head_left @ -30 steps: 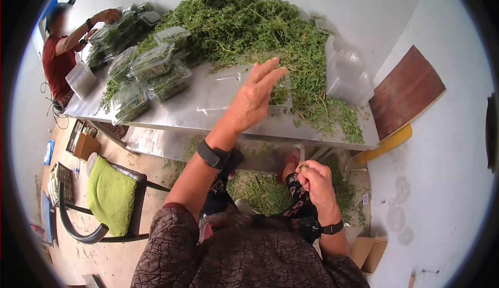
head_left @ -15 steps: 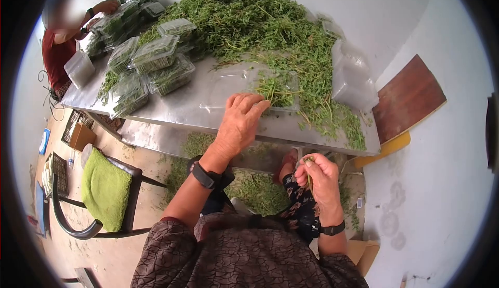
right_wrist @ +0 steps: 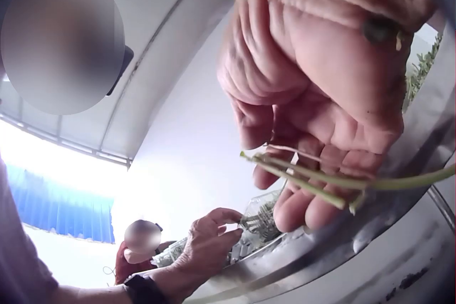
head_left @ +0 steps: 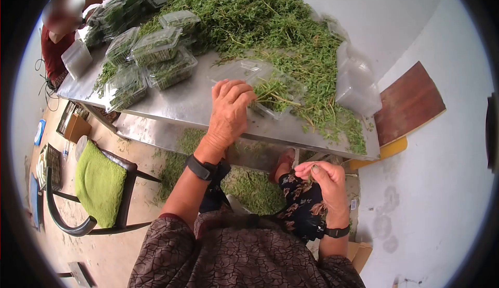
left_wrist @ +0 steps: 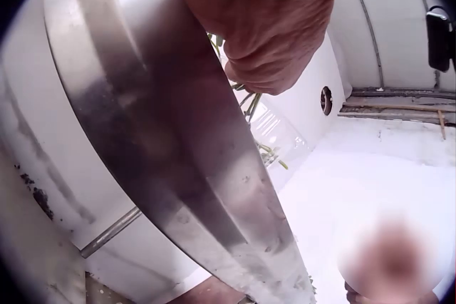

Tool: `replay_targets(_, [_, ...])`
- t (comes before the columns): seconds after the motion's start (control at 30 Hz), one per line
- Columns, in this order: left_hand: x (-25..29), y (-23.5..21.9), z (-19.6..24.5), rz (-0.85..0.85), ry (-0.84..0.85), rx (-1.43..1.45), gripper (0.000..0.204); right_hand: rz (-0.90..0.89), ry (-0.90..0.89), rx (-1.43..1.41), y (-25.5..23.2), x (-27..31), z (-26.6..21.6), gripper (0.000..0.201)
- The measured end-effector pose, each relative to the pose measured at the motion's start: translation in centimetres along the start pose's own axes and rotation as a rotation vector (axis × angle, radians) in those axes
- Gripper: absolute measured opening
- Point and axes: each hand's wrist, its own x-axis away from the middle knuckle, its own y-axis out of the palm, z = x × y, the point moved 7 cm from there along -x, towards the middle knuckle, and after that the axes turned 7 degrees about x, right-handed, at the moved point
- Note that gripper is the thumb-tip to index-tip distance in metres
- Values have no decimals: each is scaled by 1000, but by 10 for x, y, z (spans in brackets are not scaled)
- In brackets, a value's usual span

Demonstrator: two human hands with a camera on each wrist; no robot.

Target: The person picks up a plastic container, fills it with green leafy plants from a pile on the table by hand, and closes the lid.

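Observation:
My left hand is at the near left edge of a clear plastic clamshell container, its bent fingers gripping the rim. The container's lid stands open, and leafy green stems lie inside. In the left wrist view, stems and clear plastic show beyond the curled left hand. My right hand is low in front of the table, palm up. It holds a few cut green stems, which lie across its curved fingers in the right wrist view.
A large heap of greens covers the back of the metal table. Filled containers are stacked at left; empty ones at right. Another person works at the far left. A chair with a green cover stands left.
My left hand has come down and back from above the greens to the container's edge, its fingers bending. The container has turned and shifted. My right hand has opened its fingers somewhat around the stems.

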Motion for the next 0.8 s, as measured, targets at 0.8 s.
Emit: replay_targets(0.8, [4,-3,-6,-15,-76,253,27,331,-290,590,16,-91,-49,19])
